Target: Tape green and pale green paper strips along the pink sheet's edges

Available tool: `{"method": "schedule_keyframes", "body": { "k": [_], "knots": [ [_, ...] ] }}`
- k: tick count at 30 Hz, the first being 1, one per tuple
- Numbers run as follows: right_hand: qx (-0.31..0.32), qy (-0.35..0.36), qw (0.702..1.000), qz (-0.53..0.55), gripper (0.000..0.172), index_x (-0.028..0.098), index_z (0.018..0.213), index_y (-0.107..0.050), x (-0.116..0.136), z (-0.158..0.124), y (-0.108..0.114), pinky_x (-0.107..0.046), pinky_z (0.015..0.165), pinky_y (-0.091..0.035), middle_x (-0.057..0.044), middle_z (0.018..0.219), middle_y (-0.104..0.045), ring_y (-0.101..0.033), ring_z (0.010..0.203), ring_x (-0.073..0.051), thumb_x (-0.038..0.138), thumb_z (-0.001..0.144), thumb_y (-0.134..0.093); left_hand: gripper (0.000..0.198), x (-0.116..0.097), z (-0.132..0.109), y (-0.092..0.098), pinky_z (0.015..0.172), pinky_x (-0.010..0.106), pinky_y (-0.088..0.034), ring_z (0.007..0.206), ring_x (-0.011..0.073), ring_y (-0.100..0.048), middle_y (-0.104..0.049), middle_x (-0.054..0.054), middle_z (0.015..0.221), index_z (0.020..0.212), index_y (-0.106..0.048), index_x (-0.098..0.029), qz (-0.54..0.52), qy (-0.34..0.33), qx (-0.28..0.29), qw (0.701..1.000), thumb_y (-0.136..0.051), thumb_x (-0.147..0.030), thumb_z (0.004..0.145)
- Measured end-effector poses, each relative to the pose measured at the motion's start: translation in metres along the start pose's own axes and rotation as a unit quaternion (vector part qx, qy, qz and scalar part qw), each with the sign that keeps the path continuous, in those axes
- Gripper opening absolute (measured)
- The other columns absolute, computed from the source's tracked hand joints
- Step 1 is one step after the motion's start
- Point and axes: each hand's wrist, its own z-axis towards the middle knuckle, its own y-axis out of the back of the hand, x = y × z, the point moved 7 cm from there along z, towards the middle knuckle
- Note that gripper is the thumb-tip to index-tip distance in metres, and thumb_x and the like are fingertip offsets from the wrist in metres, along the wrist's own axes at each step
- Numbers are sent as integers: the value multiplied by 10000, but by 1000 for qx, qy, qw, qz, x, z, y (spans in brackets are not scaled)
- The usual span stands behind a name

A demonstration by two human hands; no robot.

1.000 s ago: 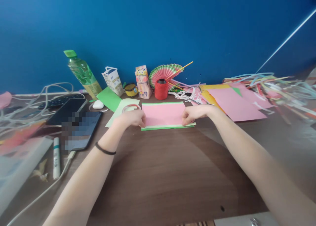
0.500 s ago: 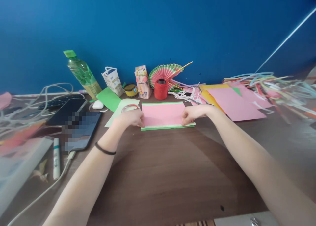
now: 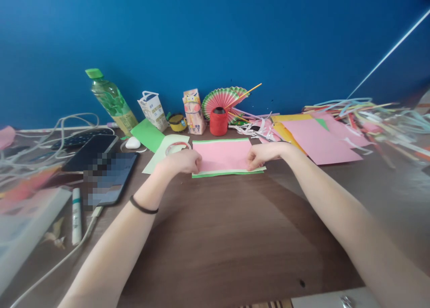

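A pink sheet (image 3: pixel 223 154) lies on the brown desk with a pale strip along its near edge and green paper (image 3: pixel 228 174) showing at its near and far edges. At its near left corner, my left hand (image 3: pixel 188 161) pinches the layered paper, fingers closed. My right hand (image 3: pixel 261 156) pinches the near right part of the same paper. A roll of tape (image 3: pixel 178 147) lies behind my left hand, on a pale green sheet (image 3: pixel 155 158).
Along the wall stand a green bottle (image 3: pixel 112 101), a carton (image 3: pixel 152 110), a decorated box (image 3: pixel 194 113), and a red cup (image 3: pixel 218 122) before a paper fan (image 3: pixel 221 99). Pink sheets (image 3: pixel 320 142) lie right; phones, cables and a marker (image 3: pixel 76 216) lie left.
My left hand has shifted slightly to the right along the near edge of the paper. My right hand and the layered sheets look nearly unmoved.
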Motion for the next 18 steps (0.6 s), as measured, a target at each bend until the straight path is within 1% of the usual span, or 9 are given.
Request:
{"method": "schedule_keyframes", "body": {
  "k": [8,11,15,18],
  "knots": [
    [7,4,1000,1,421,146,626,-552,1,-1,0,-248,591,-346,15,594,-458,-427,603,-111,550,564,-655,151,-3,7,-5,498,222,-327,610,137,-518,-570,-8,607,657,-573,-186,-6,-13,-4,1000,-567,-330,613],
    [6,5,1000,-4,413,147,626,-555,3,-3,1,-245,600,-353,9,600,-470,-442,620,-118,548,578,-641,113,-6,5,-6,488,215,-318,600,127,-505,-563,-11,618,673,-566,-179,-8,-13,3,1000,-567,-275,613],
    [0,5,1000,-21,374,160,690,-579,1,-4,4,-240,587,-346,11,622,-490,-440,611,-115,524,617,-619,86,-15,-1,-6,488,209,-321,587,115,-490,-568,-14,642,685,-553,-176,-17,-29,18,999,-524,-191,605],
    [0,21,1000,-23,321,169,730,-577,-1,-4,5,-233,566,-338,13,638,-498,-436,597,-106,484,666,-589,72,-19,-3,-5,504,215,-326,593,121,-498,-578,-2,639,659,-538,-174,-12,-27,20,999,-506,-234,633]
  ]
}}
